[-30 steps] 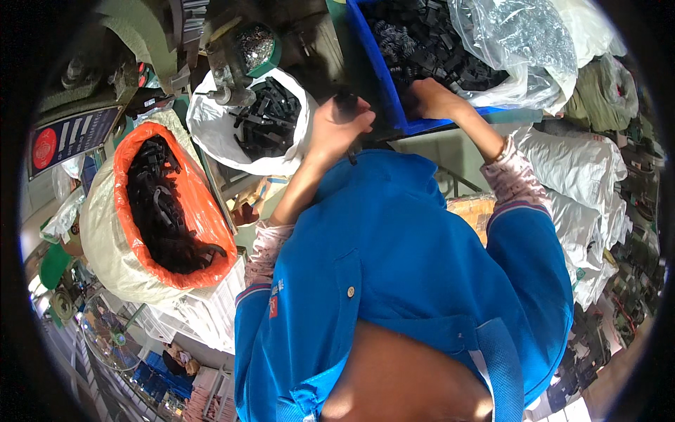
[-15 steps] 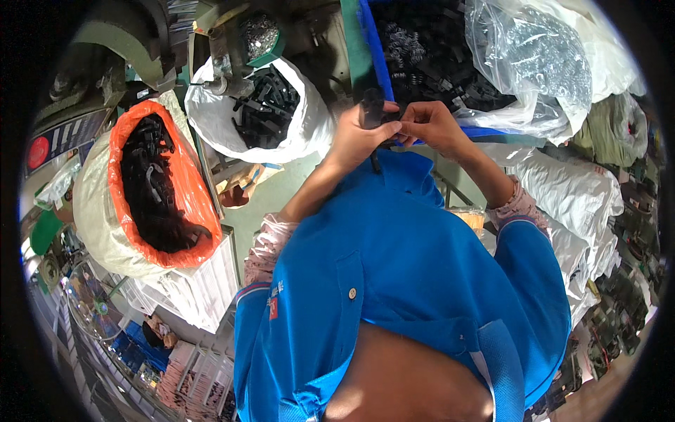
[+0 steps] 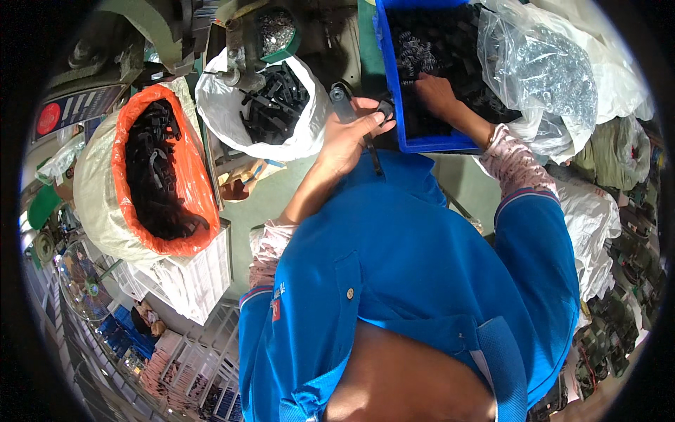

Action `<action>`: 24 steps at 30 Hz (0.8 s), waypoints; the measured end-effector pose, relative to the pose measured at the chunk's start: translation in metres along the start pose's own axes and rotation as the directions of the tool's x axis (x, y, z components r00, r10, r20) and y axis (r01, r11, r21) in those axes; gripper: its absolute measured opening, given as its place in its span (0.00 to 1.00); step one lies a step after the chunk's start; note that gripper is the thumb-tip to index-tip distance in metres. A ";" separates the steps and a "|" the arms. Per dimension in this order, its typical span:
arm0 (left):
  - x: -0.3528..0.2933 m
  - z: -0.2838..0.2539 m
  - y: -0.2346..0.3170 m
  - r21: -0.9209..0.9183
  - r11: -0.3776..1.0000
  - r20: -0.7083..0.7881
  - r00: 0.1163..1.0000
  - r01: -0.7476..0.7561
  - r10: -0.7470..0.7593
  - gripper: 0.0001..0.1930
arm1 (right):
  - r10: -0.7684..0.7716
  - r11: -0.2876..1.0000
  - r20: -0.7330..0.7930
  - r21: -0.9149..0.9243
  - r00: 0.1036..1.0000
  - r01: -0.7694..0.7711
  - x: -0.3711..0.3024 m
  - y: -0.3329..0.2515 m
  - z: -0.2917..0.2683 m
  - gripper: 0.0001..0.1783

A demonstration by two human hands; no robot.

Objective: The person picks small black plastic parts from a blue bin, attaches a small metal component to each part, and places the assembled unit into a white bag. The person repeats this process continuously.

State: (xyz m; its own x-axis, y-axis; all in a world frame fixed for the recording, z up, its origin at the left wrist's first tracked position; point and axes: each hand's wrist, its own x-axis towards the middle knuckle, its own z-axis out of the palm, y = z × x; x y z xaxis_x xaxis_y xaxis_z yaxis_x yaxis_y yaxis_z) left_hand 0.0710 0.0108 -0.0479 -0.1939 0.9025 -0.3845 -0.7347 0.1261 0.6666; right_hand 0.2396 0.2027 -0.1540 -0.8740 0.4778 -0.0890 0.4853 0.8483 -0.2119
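Observation:
My left hand [image 3: 342, 139] is closed around a long black plastic part [image 3: 342, 105] with a round end pointing away from me. A thin black tail of it hangs below the palm. At the thumb tip sits a small round black piece [image 3: 384, 110]; whether it is joined to the long part I cannot tell. My right hand [image 3: 439, 97] reaches into the blue bin [image 3: 399, 130], its fingers down beside a heap of metal coil springs [image 3: 416, 56] and among loose black parts [image 3: 460, 42]. Its fingertips are hidden.
A white-lined bag of black parts [image 3: 211, 105] stands left of my left hand, an orange-lined sack [image 3: 200, 179] further left. Behind the white bag are a metal machine [image 3: 235, 49] and a green tub of small metal pieces [image 3: 274, 32]. Clear plastic bags [image 3: 538, 67] cover the bin's right side.
My right hand has left the left hand and moved right into the blue bin. The left hand keeps the black part, which has tilted, and the view has shifted slightly.

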 end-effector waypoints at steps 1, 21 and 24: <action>-0.002 0.001 0.001 -0.008 1.000 -0.013 1.000 -0.006 0.006 0.16 | 0.014 0.999 0.042 -0.030 0.999 -0.013 0.003 -0.003 -0.002 0.05; 0.000 -0.003 0.016 0.485 0.832 0.084 0.962 -0.268 0.261 0.15 | 0.140 0.354 -0.046 0.935 0.989 -0.007 -0.024 -0.102 -0.145 0.10; -0.005 -0.003 0.024 0.529 0.811 0.090 0.967 -0.249 0.238 0.14 | 0.104 0.354 0.076 0.929 0.992 -0.109 -0.020 -0.103 -0.150 0.07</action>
State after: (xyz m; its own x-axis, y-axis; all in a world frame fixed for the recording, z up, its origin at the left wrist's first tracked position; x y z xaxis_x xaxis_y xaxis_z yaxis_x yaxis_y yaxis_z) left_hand 0.0525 0.0081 -0.0322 -0.3037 0.9399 -0.1558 -0.2037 0.0957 0.9743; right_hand 0.2112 0.1400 0.0156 -0.8180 0.5449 -0.1846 0.2431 0.0366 -0.9693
